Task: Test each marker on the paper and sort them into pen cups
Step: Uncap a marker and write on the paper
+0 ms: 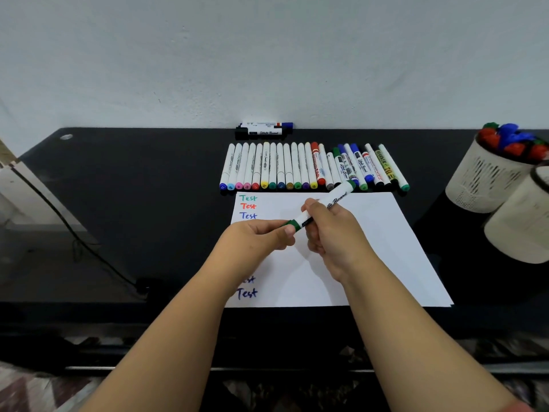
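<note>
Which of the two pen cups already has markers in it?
The far cup, with slotted sides, at the table's right edge: red, blue and green marker caps stick out of its top. The near cup in front of it shows none.

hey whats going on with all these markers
A person is testing markers on a sheet of paper that already has "Test" written on it in several colours. The right hand holds a green whiteboard marker by its barrel, while the left hand pinches its cap end. A row of markers lies behind the paper, and one pen cup at the right already holds some.
</note>
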A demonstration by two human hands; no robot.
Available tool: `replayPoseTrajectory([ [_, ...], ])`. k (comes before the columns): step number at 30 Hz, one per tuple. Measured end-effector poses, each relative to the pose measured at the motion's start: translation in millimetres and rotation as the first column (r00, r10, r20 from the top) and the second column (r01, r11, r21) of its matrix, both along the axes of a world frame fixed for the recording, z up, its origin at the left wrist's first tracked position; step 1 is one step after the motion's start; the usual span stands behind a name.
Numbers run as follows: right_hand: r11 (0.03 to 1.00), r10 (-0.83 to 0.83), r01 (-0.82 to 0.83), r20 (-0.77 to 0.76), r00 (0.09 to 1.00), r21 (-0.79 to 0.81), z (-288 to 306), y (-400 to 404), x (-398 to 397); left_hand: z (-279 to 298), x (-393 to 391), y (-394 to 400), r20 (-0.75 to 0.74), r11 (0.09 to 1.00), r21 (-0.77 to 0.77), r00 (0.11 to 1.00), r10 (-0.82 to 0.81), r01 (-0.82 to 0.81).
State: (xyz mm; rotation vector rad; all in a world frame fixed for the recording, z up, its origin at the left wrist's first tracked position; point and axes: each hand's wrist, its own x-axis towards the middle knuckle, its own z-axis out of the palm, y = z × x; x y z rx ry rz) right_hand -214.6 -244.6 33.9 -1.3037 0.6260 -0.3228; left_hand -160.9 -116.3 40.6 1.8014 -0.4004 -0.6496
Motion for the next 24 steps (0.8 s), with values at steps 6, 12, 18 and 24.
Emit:
replayPoseTrajectory([
  [6,0.996,-0.062,0.060,-0.032,0.998,-0.068,-2.5,2.6,4.6,2.2,-0.3,-1.4,0.002,1.000,-0.001,1.000,0.025,-0.025],
  [12,0.993,-0.102,0.096,-0.076,0.992,-0.074,-3.9,4.3,10.5,4.0,-4.2,-1.4,0.032,0.998,-0.002,0.998,0.061,-0.061],
  [18,0.990,-0.104,0.093,-0.108,0.989,-0.108,-3.0,6.1,16.5,7.7,-7.1,-1.2,0.078,0.995,0.036,0.993,0.090,-0.093],
  [24,0.988,-0.129,0.116,-0.132,0.983,-0.104,-0.9,10.3,19.0,10.6,-9.1,-0.1,0.144,0.987,0.127,0.986,0.080,-0.099],
])
